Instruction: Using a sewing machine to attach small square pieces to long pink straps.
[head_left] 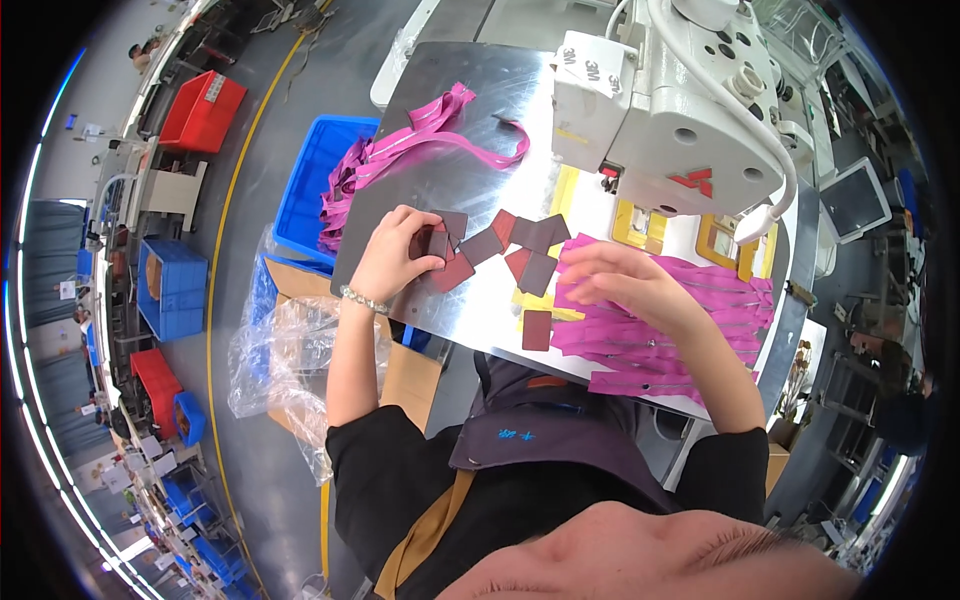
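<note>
So, where are the patches (484, 246)?
— Overlapping on the metal table (505, 85), left edge toward middle. One lone patch (536, 330) near the front edge.

Grip?
— Left hand (393, 255) narrow, thumb and fingers around patches, count hidden. Right hand (632, 290) loose and wide over the pink zipper strips (650, 350), nothing seen in it; contact unclear.

Why that layout?
— My read: patches fanned so singles pick easily; strips side by side along the front edge's right half to avoid tangles.

Obstructions?
— Sewing machine (690, 150) overhangs the far side, yellow frames (638, 232) beneath. Zipper tape (450, 140) crosses the left edge from the blue bin (297, 195); might snag. Cardboard box (415, 385) and clear plastic (300, 365) crowd the front-left corner, below.
</note>
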